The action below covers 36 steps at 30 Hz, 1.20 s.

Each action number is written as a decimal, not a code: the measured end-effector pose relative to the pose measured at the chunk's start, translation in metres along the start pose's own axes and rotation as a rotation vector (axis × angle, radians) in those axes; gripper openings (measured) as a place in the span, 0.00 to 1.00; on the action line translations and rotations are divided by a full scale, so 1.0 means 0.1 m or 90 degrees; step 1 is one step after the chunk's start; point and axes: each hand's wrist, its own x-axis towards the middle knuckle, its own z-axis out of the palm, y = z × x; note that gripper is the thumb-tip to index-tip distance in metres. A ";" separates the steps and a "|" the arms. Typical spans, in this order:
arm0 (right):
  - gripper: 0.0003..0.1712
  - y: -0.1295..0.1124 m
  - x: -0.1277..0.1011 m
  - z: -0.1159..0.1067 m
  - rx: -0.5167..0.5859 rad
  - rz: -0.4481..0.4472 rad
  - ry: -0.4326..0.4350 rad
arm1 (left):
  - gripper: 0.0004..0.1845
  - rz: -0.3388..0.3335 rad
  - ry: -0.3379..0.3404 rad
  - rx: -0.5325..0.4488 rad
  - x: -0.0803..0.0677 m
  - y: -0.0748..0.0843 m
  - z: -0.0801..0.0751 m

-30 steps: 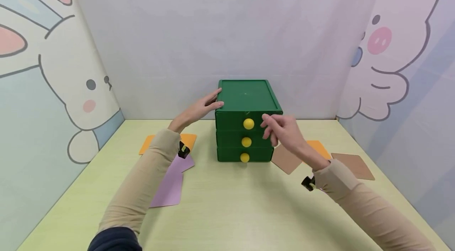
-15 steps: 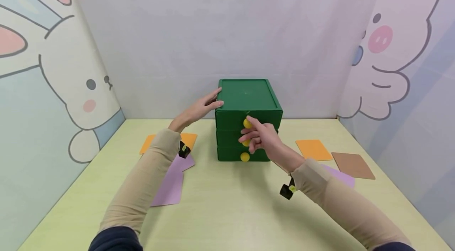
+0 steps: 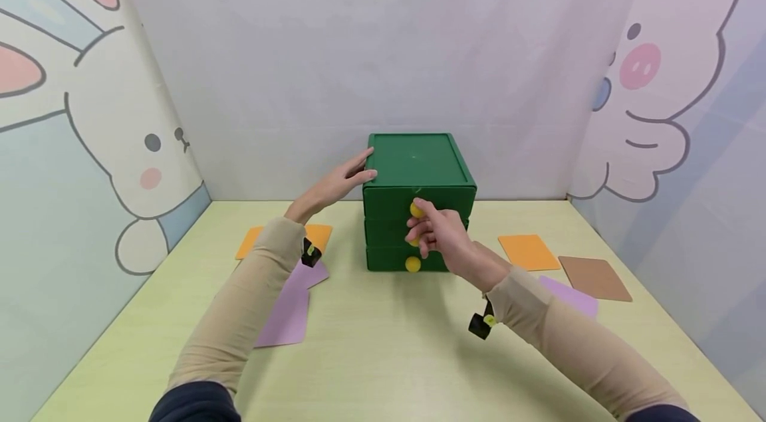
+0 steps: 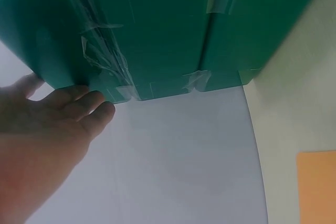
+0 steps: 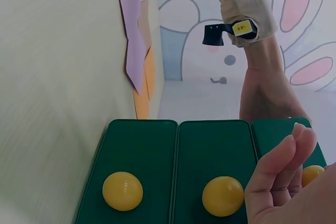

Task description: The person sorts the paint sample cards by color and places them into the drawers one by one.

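A green three-drawer cabinet (image 3: pixel 419 159) stands near the back of the table, its drawers closed. My left hand (image 3: pixel 335 186) rests against its upper left side with fingers extended; in the left wrist view, the left fingers (image 4: pixel 79 106) touch the taped green side. At the front, my right hand (image 3: pixel 445 239) holds the top yellow knob (image 3: pixel 415 211) with its fingertips, the other fingers curled below. It partly covers the middle knob (image 3: pixel 412 242). The bottom knob (image 3: pixel 413 264) shows fully. In the right wrist view, the right hand (image 5: pixel 283 182) partly hides the top knob (image 5: pixel 311 174).
To the left lie orange paper (image 3: pixel 318 234) and purple paper (image 3: pixel 287 316). On the right are an orange sheet (image 3: pixel 528 252), a purple sheet (image 3: pixel 571 296) and a brown sheet (image 3: pixel 595 278). A pale wall (image 3: pixel 383 43) stands right behind the cabinet.
My right hand has moved left from beside the cabinet front to the top knob, and its fingers have curled in. The left hand and the cabinet have stayed put.
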 end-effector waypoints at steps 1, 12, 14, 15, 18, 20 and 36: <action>0.37 0.01 0.00 0.00 -0.001 -0.001 0.002 | 0.37 -0.001 0.000 0.000 0.00 0.00 0.00; 0.37 0.04 -0.04 0.01 0.000 -0.016 0.004 | 0.37 -0.001 -0.004 0.003 -0.02 0.00 0.00; 0.37 0.04 -0.05 0.00 0.001 -0.017 0.003 | 0.37 0.001 -0.005 0.003 -0.01 0.00 0.00; 0.37 0.03 -0.05 0.00 0.002 -0.018 0.001 | 0.37 0.002 -0.005 0.003 -0.01 0.00 0.00; 0.37 0.03 -0.06 0.00 0.002 -0.019 -0.001 | 0.37 0.003 -0.006 0.003 -0.01 0.01 0.00; 0.37 0.03 -0.06 0.00 0.001 -0.018 -0.003 | 0.37 0.003 -0.006 0.002 -0.01 0.01 -0.01; 0.37 0.01 -0.14 0.00 -0.011 -0.006 -0.015 | 0.37 0.004 -0.007 0.005 -0.01 0.02 0.00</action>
